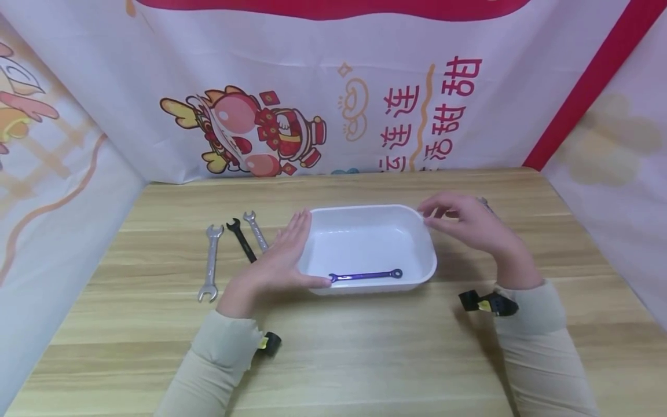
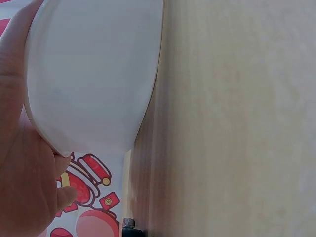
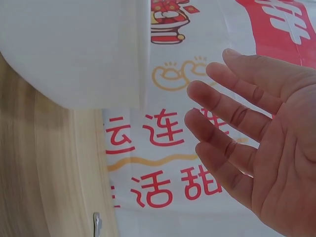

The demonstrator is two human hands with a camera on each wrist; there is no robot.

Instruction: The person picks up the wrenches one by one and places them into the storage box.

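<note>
A white rectangular tray (image 1: 359, 246) stands mid-table, and a purple combination wrench (image 1: 365, 276) lies inside along its near wall. My left hand (image 1: 283, 258) rests against the tray's left end with fingers extended. Its thumb reaches along the near rim. The left wrist view shows the same hand (image 2: 24, 168) beside the tray's outer wall (image 2: 94, 74). By the far right corner hovers my right hand (image 1: 471, 223), its fingers relaxed. From the right wrist, this hand (image 3: 247, 123) appears with spread fingers, holding nothing, apart from the tray (image 3: 74, 54).
Left of the tray lie a silver open-end wrench (image 1: 211, 263), a black wrench (image 1: 241, 239) and a smaller silver wrench (image 1: 255, 230), the last two partly behind my left hand. Another silver wrench (image 1: 484, 202) shows beyond my right hand. Printed cloth (image 1: 333, 116) hangs at the table's back.
</note>
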